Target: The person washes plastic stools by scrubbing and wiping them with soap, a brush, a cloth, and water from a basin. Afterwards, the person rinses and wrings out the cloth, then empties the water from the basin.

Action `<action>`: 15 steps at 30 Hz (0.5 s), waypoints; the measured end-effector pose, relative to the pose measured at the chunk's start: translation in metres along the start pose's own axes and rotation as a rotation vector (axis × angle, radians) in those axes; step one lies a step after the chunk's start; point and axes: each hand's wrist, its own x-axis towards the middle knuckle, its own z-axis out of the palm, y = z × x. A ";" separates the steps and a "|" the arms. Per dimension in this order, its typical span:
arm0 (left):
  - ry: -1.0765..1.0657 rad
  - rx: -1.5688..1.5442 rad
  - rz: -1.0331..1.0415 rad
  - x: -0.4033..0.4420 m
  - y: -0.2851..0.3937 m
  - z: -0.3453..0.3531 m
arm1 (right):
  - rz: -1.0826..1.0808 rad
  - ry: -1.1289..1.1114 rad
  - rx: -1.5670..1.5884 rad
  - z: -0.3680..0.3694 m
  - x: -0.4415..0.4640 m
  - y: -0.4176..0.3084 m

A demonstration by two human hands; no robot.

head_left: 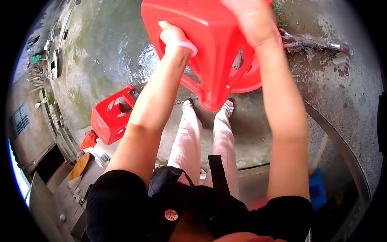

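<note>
Your left hand [174,35] is closed on the side of the red stool [209,60], with the thumb lying on the smooth outer face; the other fingers are hidden behind the plastic. Your right hand [254,22] is at the stool's far right side, blurred and partly cut by the top of the view, so I cannot tell how far its fingers are open, or if they hold.

In my judgement, the step in hand is handling this stool with 2 hands. The next move seems to call for a firm left hold, so that the stool does not tip or slip.

The long axis goes from the seat end, near the top of the view, down to the legs. 1 leg points toward your feet [228,105]; whether it touches the floor [96,44], I cannot tell.

The stool is in front of you, partly covering what looks like a red basin [248,85]. A 2nd red stool [107,121] lies toward the floor's left edge, and a shiny pipe end [340,47] is toward the right edge.
</note>
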 end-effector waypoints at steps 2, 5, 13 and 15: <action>-0.139 0.140 0.171 -0.001 -0.008 -0.006 | 0.065 -0.286 -0.404 0.009 -0.004 0.003; -0.164 0.271 0.144 -0.028 -0.017 0.000 | 0.332 0.000 -0.475 -0.030 -0.012 0.034; -0.349 0.752 0.453 -0.044 -0.101 0.019 | 0.642 1.343 1.282 -0.109 -0.101 0.143; -0.372 0.838 0.441 -0.033 -0.116 0.026 | 0.498 1.212 1.366 -0.115 -0.109 0.146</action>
